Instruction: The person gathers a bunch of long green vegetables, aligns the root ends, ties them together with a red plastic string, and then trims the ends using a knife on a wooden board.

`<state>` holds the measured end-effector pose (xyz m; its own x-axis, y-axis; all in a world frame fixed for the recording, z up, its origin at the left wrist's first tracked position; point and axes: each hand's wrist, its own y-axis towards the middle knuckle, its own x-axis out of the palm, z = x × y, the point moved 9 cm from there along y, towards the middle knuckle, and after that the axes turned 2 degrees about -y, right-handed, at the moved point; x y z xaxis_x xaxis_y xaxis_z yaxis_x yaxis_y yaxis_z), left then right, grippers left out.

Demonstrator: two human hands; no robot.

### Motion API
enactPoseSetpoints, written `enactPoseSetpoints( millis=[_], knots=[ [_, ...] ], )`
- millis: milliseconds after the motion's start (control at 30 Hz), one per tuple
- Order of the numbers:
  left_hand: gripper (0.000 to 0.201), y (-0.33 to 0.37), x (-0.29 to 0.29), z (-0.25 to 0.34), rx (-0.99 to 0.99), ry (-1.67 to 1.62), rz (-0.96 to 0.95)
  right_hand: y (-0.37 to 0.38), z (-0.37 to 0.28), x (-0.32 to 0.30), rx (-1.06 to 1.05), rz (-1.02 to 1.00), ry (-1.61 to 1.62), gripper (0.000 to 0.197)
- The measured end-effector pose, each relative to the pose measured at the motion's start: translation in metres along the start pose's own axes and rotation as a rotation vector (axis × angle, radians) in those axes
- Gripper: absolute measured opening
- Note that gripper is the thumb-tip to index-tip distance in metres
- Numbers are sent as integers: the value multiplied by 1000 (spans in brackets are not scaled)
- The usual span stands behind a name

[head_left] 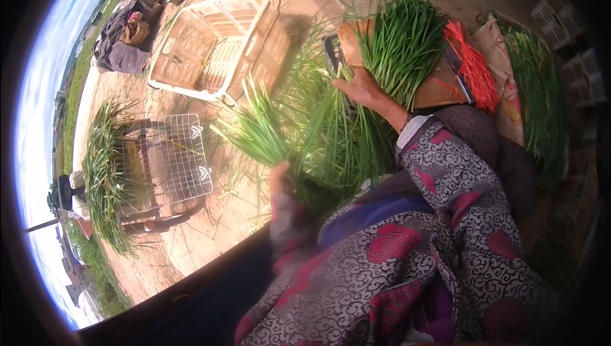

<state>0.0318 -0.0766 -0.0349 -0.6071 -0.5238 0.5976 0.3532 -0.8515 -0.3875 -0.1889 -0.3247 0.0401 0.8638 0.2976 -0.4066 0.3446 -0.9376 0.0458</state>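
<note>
My left hand (pixel 280 177) is closed around a bunch of garlic chives (pixel 259 131), its pale stem ends fanned out toward the upper left. Loose chives (pixel 347 148) lie heaped over my lap, between my two hands. At the top of this heap my right hand (pixel 366 88) is closed on some chives, whose pale ends stick up past the thumb; the undersides of its fingers are hidden. Just beyond that wrist, a thick pile of dark green chives (pixel 405 43) rests on a brown board (pixel 439 88).
Red plastic ties (pixel 474 69) lie beside a narrow dark tool with a shiny edge (pixel 464 84). More chives (pixel 538 85) are on sacking at the far right. A cream plastic crate (pixel 219 47) stands ahead. Leftward, chives (pixel 105 168) lie by a wire rack (pixel 168 155).
</note>
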Motion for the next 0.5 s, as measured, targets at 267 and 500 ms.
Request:
enactPoseSetpoints(
  millis=[267, 500],
  knots=[
    [34, 27, -48, 66, 113, 26, 19, 13, -2, -7, -68, 41, -155, 38],
    [43, 34, 65, 17, 68, 303, -126, -51, -61, 56, 197, -532, 142, 32]
  ],
)
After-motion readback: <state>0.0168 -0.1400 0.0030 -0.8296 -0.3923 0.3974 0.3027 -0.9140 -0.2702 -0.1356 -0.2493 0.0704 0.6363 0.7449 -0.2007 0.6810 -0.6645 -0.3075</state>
